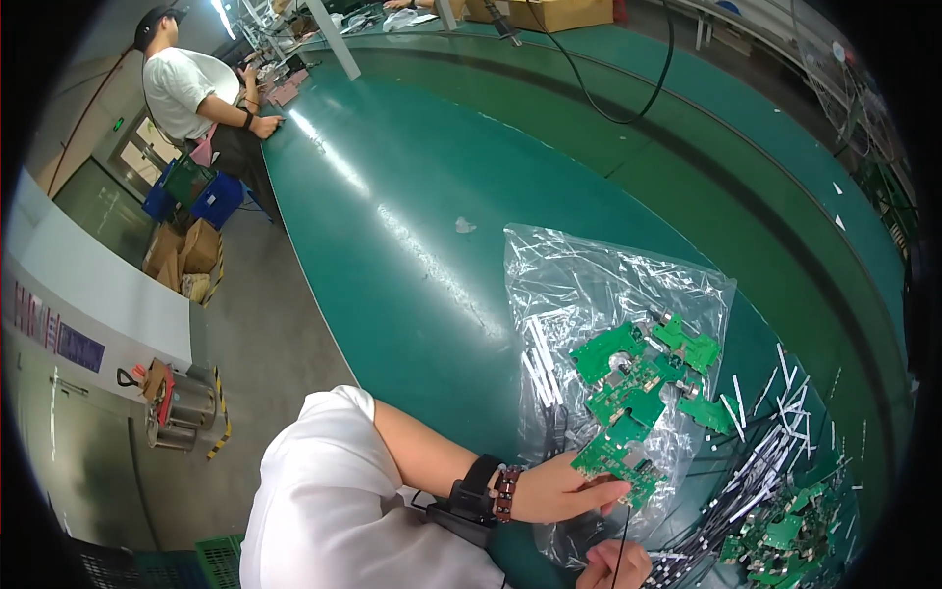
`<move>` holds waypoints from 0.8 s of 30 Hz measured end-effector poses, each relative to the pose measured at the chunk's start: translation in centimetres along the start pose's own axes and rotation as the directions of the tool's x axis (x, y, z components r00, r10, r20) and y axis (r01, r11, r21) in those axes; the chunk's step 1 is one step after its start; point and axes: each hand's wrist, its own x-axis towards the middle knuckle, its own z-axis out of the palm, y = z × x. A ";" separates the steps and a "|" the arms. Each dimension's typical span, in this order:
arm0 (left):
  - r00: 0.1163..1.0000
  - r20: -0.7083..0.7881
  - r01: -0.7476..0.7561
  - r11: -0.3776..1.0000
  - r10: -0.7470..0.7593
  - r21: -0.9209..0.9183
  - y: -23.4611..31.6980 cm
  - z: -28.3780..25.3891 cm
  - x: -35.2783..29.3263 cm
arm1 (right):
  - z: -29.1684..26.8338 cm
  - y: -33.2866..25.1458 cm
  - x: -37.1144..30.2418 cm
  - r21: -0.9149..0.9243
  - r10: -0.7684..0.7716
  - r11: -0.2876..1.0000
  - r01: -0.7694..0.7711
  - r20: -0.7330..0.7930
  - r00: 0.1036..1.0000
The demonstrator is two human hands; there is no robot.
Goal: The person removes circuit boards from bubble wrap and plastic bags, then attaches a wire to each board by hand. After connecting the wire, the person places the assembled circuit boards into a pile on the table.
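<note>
Nearest the camera we find a white sleeve point(334, 501) of soft, creased cloth. From the left, we then record rounded, shiny metal canisters point(184, 412), a co-worker point(186, 88) in a white top at the table's far end, brown cardboard boxes point(201, 247) and a blue plastic crate point(218, 201). The worktable point(422, 324) has a smooth green surface, glossy under a streak of reflected light. On it lies a clear, crinkled plastic bag point(559, 263). We note a black wristband point(476, 496) and a beaded bracelet point(506, 493) at the left wrist. The left hand point(559, 491) has thumb and fingers closed on the lower edge of a green circuit board point(618, 447), held over the bag. Below it, the right hand point(616, 567), cut by the frame, has its fingers bent together on a thin black wire point(624, 535). More angular green boards point(643, 363) overlap on the bag. Beside these we log slender black cables with white ends point(756, 481), fanned out, and a jumbled board pile point(795, 535).
</note>
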 end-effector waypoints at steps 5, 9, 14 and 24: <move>0.986 0.121 0.083 0.967 -0.114 0.241 0.4 -0.9 0.4 | -0.2 0.0 0.8 0.023 0.211 0.977 -0.211 0.033 0.977; 0.987 0.137 0.048 0.959 -0.089 0.278 1.0 -1.0 0.5 | -0.1 0.2 0.8 0.039 0.213 0.976 -0.215 0.050 0.976; 0.984 0.135 0.066 0.946 -0.114 0.316 1.6 -1.1 0.6 | -0.2 0.4 0.5 0.172 0.233 0.956 -0.238 0.053 0.971; 0.997 0.067 -0.063 0.938 0.043 0.341 1.6 -0.4 0.6 | 0.5 0.1 0.0 0.299 0.356 0.906 -0.298 -0.161 0.920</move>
